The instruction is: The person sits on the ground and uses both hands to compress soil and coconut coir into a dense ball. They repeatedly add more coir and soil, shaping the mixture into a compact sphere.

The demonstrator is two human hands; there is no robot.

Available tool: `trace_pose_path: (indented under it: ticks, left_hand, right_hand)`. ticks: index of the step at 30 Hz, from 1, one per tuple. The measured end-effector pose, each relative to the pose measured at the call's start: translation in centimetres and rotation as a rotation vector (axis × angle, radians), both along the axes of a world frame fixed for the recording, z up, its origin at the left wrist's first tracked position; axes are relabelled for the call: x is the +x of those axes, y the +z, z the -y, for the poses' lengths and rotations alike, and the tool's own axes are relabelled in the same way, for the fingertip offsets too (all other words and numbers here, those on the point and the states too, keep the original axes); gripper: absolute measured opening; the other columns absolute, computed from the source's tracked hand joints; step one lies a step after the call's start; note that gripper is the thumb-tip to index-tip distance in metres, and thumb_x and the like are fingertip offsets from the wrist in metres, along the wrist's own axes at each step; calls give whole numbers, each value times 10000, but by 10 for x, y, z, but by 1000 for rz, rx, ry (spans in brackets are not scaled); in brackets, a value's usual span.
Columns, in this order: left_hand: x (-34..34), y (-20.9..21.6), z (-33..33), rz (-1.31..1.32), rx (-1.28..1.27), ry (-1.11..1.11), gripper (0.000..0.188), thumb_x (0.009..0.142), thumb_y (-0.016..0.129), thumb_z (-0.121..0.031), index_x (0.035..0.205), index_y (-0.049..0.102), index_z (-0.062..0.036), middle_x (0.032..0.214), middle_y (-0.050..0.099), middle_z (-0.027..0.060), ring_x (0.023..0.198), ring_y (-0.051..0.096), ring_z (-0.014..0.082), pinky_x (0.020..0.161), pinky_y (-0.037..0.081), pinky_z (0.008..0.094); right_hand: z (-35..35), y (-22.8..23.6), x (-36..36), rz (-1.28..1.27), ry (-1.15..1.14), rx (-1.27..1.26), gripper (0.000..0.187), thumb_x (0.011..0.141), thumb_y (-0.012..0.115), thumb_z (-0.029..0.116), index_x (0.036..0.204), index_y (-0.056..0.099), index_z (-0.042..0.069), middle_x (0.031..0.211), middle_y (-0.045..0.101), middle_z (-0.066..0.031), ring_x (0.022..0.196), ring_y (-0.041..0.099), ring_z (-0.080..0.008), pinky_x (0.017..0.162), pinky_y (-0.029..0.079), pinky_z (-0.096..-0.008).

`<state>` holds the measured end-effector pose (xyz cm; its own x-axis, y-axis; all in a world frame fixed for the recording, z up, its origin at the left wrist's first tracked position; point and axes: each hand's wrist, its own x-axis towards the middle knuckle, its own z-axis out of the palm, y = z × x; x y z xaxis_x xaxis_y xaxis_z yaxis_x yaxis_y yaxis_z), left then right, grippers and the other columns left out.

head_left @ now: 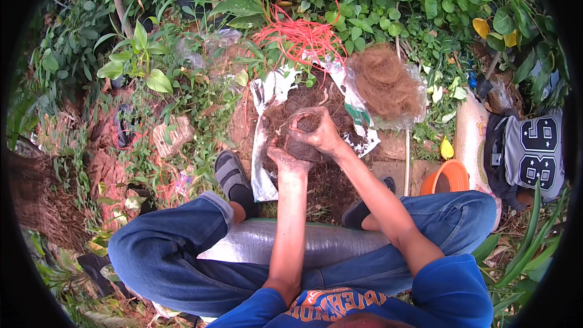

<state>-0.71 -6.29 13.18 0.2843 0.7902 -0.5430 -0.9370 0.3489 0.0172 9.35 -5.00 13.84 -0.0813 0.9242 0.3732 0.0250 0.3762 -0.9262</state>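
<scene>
Both of my hands are wrapped round a dark, rounded ball of soil and fibre [303, 150], held above an opened white sack. My left hand [288, 161] cups its near left side. From the right, my right hand [322, 135] curls over the top, with thumb and fingers forming a ring. Dirt smears both hands. Beneath them, the white sack [265, 176] lies spread out, bearing dark soil and a tangle of brown fibre [291, 102]. My hands hide part of the ball and the pile.
Red plastic string [303, 39] lies heaped beyond the sack. Brown fibre [384, 79] rests on clear plastic to its right. An orange pot [446, 177], a pale filled sack [470, 140] and a grey bag [534, 152] stand at the right. Leafy plants surround the spot.
</scene>
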Motion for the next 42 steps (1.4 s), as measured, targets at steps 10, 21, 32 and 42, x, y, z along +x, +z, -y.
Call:
trace_pose_path:
  ticks: [10, 21, 32, 42]
  left_hand:
    - [19, 8, 1, -263, 211, 75, 409, 896, 416, -395, 1131, 576, -100, 1166, 578, 72, 1082, 562, 228, 927, 455, 412]
    - [3, 7, -2, -70, 285, -178, 498, 850, 353, -392, 1240, 481, -109, 1202, 548, 103, 1073, 558, 272, 837, 498, 497]
    - [6, -23, -10, -112, 230, -294, 513, 880, 312, -447, 1227, 502, -120, 1191, 551, 107, 1027, 567, 290, 748, 517, 454]
    - [12, -7, 1, -158, 86, -138, 257, 868, 428, -369, 881, 584, -165, 931, 597, -17, 851, 595, 188, 768, 484, 380]
  right_hand:
    - [2, 32, 5, -246, 13, -256, 168, 764, 732, 114, 880, 653, 22, 885, 671, -60, 846, 622, -135, 821, 490, -300]
    - [-6, 36, 34, -233, 293, -205, 206, 841, 687, 217, 895, 655, 21, 1043, 657, -91, 1060, 578, -194, 955, 428, -370]
    - [-9, 38, 41, -463, 297, -231, 293, 841, 684, 220, 1025, 555, 31, 1070, 619, -144, 1042, 610, -288, 956, 454, -419]
    - [-6, -12, 11, -12, 9, -133, 153, 706, 758, 43, 691, 616, -11, 749, 659, -86, 726, 633, -149, 705, 507, -295]
